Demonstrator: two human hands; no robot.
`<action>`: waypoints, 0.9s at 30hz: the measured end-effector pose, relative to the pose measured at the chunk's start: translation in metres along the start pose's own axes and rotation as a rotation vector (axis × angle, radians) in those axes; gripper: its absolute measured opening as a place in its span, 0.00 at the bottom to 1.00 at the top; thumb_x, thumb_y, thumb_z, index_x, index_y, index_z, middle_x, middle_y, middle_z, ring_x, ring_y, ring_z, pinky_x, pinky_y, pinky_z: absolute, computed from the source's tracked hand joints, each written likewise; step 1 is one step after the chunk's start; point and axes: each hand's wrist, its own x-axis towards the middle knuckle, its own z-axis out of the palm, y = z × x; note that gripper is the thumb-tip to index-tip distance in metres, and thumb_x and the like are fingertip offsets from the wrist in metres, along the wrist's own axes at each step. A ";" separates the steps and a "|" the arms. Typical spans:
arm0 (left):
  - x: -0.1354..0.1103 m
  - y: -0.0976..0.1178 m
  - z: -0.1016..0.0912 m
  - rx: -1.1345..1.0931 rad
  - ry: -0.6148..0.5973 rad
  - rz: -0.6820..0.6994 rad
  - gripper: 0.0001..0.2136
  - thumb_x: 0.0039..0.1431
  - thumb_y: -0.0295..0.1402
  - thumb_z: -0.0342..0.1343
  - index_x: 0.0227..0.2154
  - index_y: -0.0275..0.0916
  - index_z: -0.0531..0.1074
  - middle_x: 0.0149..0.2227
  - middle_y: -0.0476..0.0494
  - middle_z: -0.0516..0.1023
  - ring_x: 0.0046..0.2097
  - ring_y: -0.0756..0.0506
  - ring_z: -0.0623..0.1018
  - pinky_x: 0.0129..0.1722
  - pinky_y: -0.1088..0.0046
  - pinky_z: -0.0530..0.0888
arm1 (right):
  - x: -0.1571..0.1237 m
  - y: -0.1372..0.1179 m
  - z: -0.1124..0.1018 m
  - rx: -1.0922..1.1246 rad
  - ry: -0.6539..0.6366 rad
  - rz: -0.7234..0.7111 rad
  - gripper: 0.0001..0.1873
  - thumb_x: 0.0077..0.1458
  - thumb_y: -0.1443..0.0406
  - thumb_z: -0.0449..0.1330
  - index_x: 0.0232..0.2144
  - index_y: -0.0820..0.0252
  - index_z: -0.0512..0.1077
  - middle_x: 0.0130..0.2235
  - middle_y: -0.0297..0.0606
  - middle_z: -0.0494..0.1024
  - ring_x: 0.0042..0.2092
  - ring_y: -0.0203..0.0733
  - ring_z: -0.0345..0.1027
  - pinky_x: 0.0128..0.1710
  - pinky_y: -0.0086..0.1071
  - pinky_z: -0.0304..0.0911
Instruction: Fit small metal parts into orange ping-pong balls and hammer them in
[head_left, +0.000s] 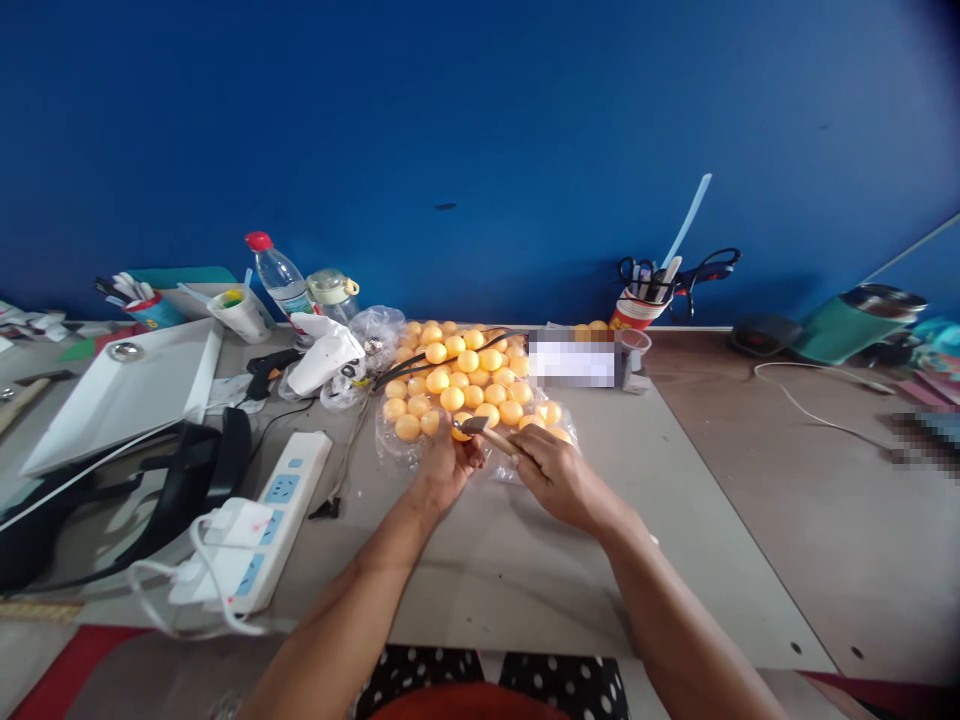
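Note:
My right hand (556, 470) is closed round the wooden handle of a small hammer (501, 440), its dark metal head pointing left. Close under that head, my left hand (444, 462) has its fingers pinched together; a small shiny bit shows near the fingertips, too small to name. Just beyond both hands lies a clear plastic bag (390, 455) full of orange balls (467, 360), like table tennis balls. One ball sits right behind the hammer head. Black cable strips lie across the pile.
A power strip (304, 465) with white plugs lies left, near a black curved object (195, 470) and a white tray (161, 385). Behind stand a red-capped bottle (281, 280) and a jar (332, 292). A cup of tools (634, 310) and a teal tumbler (844, 325) stand right.

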 end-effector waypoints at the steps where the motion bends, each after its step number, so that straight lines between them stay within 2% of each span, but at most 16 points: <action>1: 0.000 0.000 0.000 0.001 -0.002 0.006 0.23 0.53 0.55 0.56 0.28 0.36 0.66 0.17 0.51 0.69 0.16 0.53 0.66 0.21 0.73 0.67 | 0.000 0.000 0.000 -0.004 -0.007 -0.005 0.07 0.59 0.70 0.51 0.34 0.59 0.69 0.33 0.39 0.72 0.33 0.38 0.64 0.33 0.32 0.60; 6: 0.001 -0.002 0.000 0.028 0.025 0.034 0.23 0.54 0.56 0.54 0.30 0.36 0.67 0.17 0.51 0.69 0.16 0.52 0.65 0.20 0.73 0.65 | 0.001 -0.002 0.000 0.027 -0.001 -0.012 0.08 0.59 0.71 0.50 0.34 0.60 0.69 0.34 0.39 0.72 0.34 0.39 0.65 0.34 0.31 0.60; 11: -0.001 -0.003 0.001 0.037 0.022 0.059 0.21 0.54 0.54 0.55 0.25 0.38 0.65 0.16 0.51 0.68 0.17 0.52 0.65 0.22 0.73 0.66 | 0.000 -0.002 0.001 0.002 -0.031 -0.003 0.07 0.59 0.71 0.51 0.33 0.59 0.68 0.32 0.38 0.71 0.34 0.39 0.64 0.34 0.31 0.59; 17: 0.001 -0.007 -0.001 0.058 0.006 0.071 0.23 0.52 0.55 0.56 0.26 0.37 0.66 0.17 0.51 0.69 0.17 0.52 0.66 0.21 0.73 0.66 | 0.000 -0.002 0.001 -0.002 0.030 0.004 0.07 0.58 0.72 0.51 0.30 0.59 0.67 0.32 0.37 0.70 0.31 0.37 0.62 0.32 0.30 0.58; 27: 0.002 -0.009 -0.003 0.051 0.028 0.080 0.22 0.53 0.54 0.57 0.27 0.38 0.66 0.18 0.52 0.68 0.18 0.52 0.67 0.22 0.73 0.67 | -0.001 -0.002 0.001 0.020 -0.010 -0.001 0.07 0.59 0.71 0.50 0.31 0.59 0.67 0.32 0.37 0.70 0.33 0.38 0.63 0.33 0.31 0.59</action>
